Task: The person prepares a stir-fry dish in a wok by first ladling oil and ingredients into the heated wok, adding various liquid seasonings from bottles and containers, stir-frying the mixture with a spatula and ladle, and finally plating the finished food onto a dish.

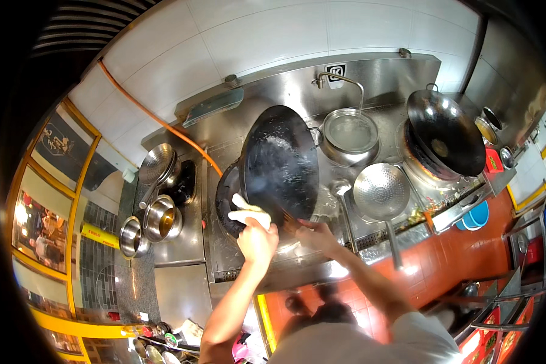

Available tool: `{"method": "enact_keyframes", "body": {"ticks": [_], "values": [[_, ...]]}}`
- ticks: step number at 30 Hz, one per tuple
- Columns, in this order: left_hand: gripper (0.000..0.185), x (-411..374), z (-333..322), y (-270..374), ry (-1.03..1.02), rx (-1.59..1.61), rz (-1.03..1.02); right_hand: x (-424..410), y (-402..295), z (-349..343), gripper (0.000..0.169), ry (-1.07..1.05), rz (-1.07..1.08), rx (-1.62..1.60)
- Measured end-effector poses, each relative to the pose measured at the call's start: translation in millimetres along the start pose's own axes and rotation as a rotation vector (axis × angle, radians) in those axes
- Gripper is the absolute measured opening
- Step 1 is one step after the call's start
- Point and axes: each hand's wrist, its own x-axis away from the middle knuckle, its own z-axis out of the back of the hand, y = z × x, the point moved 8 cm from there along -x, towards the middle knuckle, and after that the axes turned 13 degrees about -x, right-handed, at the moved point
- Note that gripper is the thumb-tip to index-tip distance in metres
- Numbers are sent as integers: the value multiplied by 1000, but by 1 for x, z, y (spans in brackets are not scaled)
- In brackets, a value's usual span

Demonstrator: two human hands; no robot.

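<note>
A large black wok point(282, 164) stands tilted on its side over the left burner, with water splashes and steam inside. My left hand point(257, 241) is closed on a folded white cloth point(250, 213) at the wok's near rim. The cloth hides whether a wok handle lies beneath it. My right hand point(316, 237) grips a brown brush point(292, 224), probably a bamboo wok brush, that reaches in at the wok's lower edge. Right of the wok, a steel ladle point(342, 191) and a perforated strainer point(381, 191) lie on the steel range.
Behind the strainer, a faucet point(346, 78) hangs over a round water pot point(351, 132). Another black wok point(443, 132) tilts on the right burner. Steel bowls point(148, 227) and a colander point(156, 163) stand on the left. An orange hose point(164, 125) runs down the wall; a blue bucket point(477, 216) sits on the floor.
</note>
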Motion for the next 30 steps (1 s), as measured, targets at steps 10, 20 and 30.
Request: {"method": "enact_keyframes", "body": {"ticks": [10,20,30], "values": [[28,12,-57,-98,174,249,197,0,20,-13,52,-96,406,1429],[30,-1,-117,-166,-99,482,426,123,-12,-24,40,-192,225,1940],[29,31,-162,-174,-346,778,554,-30,300,-244,33,139,50,1057]]}}
